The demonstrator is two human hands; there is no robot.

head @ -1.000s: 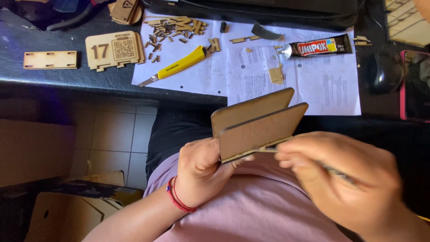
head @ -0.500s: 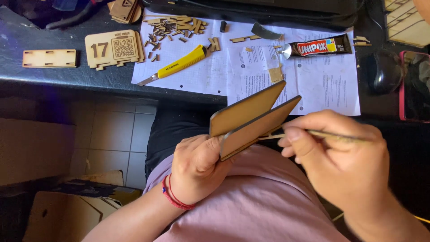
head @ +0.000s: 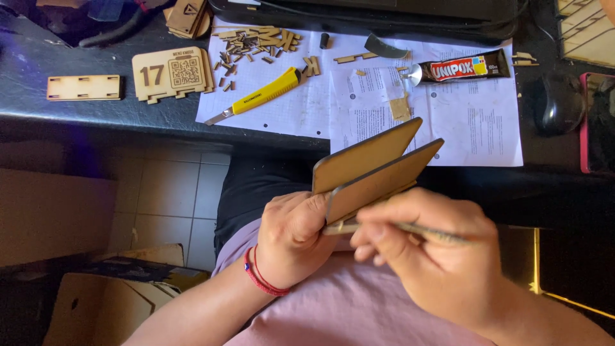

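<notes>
Far left on the dark table [head: 77, 115] lie a slotted wooden strip [head: 84, 88] and a numbered wooden plaque [head: 172, 74], close to the table's near edge; a yellow utility knife [head: 259, 97] rests on white paper sheets [head: 474, 128]. Nearer, over the lap, the left hand [head: 293, 238] grips a two-panel wooden piece [head: 375, 170], open floor to its left. The right hand [head: 435, 256] pinches a thin tool [head: 429, 232], its tip hidden and blurred.

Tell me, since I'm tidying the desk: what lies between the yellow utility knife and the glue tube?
In the head view, a small wooden letter piece and a thin wooden strip lie on the white paper sheets between yellow utility knife and glue tube.
</notes>
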